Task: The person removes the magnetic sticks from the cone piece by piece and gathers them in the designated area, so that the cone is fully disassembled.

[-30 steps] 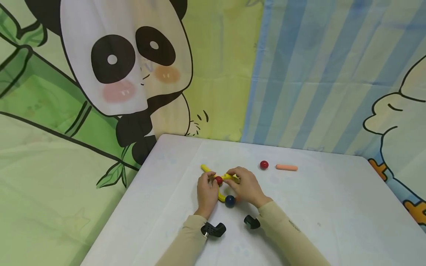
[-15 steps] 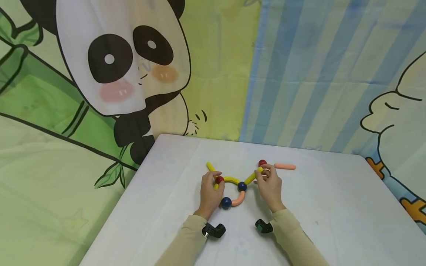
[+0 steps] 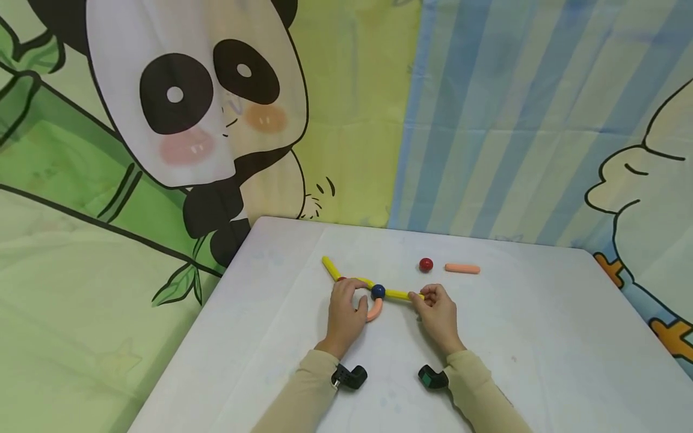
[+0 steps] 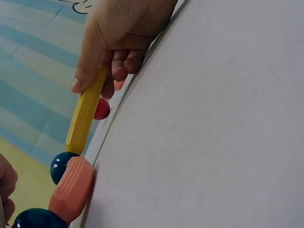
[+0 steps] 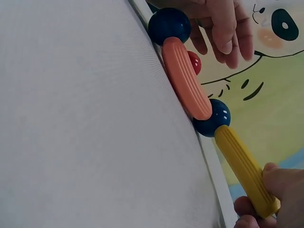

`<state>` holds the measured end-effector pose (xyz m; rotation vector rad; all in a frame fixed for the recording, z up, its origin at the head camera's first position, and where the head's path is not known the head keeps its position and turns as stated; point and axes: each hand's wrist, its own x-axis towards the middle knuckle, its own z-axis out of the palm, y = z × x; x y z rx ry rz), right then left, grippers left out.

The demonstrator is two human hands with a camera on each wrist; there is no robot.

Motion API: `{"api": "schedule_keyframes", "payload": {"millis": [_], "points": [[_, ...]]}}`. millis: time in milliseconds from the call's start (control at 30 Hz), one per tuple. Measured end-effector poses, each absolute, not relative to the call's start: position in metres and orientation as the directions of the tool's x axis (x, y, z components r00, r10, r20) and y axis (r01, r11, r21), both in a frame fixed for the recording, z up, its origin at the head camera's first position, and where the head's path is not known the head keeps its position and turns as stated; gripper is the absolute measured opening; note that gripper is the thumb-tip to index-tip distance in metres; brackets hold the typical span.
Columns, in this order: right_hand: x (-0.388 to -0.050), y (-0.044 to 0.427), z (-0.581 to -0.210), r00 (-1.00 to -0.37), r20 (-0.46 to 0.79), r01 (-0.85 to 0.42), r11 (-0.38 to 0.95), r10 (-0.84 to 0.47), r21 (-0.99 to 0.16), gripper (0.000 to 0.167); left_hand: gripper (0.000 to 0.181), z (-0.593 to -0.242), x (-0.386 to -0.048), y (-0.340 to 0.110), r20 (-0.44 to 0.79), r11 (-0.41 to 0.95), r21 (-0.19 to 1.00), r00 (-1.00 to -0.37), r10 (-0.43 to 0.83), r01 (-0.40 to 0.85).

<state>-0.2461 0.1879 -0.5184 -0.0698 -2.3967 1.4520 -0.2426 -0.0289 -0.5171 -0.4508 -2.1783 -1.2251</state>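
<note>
My right hand pinches the free end of a straight yellow magnetic stick between thumb and fingers. The stick's other end meets a blue ball. From that ball a curved orange stick runs to a second blue ball, and a curved yellow stick leads left to a red ball. Another straight yellow stick points away from the red ball. My left hand lies over the left side of this ring, fingers loosely extended, hiding part of it; no grip shows.
On the white table, a loose red ball and a straight orange stick lie behind my right hand. A panda-printed curtain hangs behind the table's far edge.
My right hand moved right from the ring, then toward me, swinging the straight yellow stick nearly level. The joined ring shifted and turned. My left hand, earlier at the red ball, has loosened over the ring.
</note>
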Motion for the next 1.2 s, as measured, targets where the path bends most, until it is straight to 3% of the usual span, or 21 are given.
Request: {"api": "schedule_keyframes", "payload": {"millis": [233,400,533,767,967,1200], "points": [[-0.246,0.184,-0.524,-0.929,0.329,-0.188,0.551,0.168,-0.813,0.019,0.022,-0.518,-0.238,-0.024,0.688,0.544,0.542,-0.710,0.151,0.641],[-0.245,0.184,-0.524,-0.929,0.342,-0.208,0.570,0.138,-0.795,0.021,0.023,-0.519,-0.237,-0.023,0.667,0.568,0.502,-0.710,0.225,0.652],[-0.245,0.185,-0.524,-0.919,0.370,-0.229,0.582,0.135,-0.781,0.023,0.035,-0.520,-0.238,-0.024,0.654,0.591,0.500,-0.724,0.221,0.633],[-0.244,0.186,-0.524,-0.908,0.395,-0.243,0.593,0.140,-0.768,0.021,0.039,-0.521,-0.242,-0.028,0.664,0.689,0.482,-0.739,0.116,0.541],[-0.241,0.185,-0.527,-0.934,0.358,-0.301,0.577,-0.015,-0.759,0.020,0.043,-0.521,-0.246,-0.034,0.655,0.738,0.504,-0.755,0.012,0.449],[-0.241,0.185,-0.530,-0.906,0.394,-0.405,0.576,-0.152,-0.710,0.023,0.031,-0.519,-0.240,-0.029,0.595,0.641,0.576,-0.798,0.098,0.508]]}}
